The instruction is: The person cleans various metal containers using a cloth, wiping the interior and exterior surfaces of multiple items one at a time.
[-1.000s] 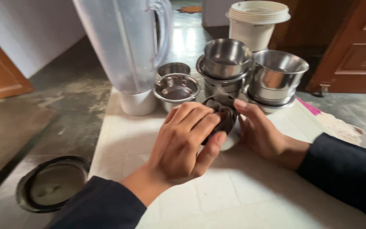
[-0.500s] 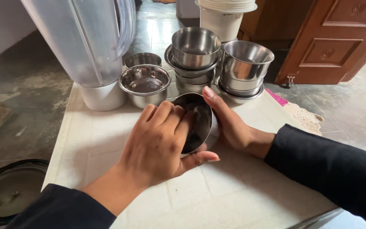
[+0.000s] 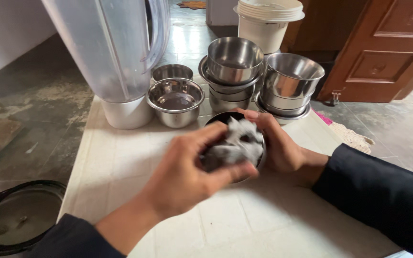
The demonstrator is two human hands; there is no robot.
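My right hand point(image 3: 283, 145) grips a small steel bowl point(image 3: 260, 162), tilted on its side over the white tiled counter point(image 3: 120, 162). My left hand point(image 3: 187, 177) presses a grey-white scrubbing pad point(image 3: 237, 143) into the bowl's dark inside. The pad and my left fingers are blurred. Both arms wear dark sleeves.
Behind my hands stand a wide steel bowl point(image 3: 175, 101), a smaller one point(image 3: 172, 72), and two stacks of steel pots point(image 3: 235, 67) point(image 3: 290, 81). A large clear plastic jug point(image 3: 115, 52) rises at the left. A white bucket point(image 3: 266, 24), a wooden door point(image 3: 388, 48) and a round lid on the floor point(image 3: 17, 220) surround the counter.
The camera has drawn closer. My left hand has shifted from covering the bowl's mouth to rubbing the scrubbing pad inside it, and the pad now shows.
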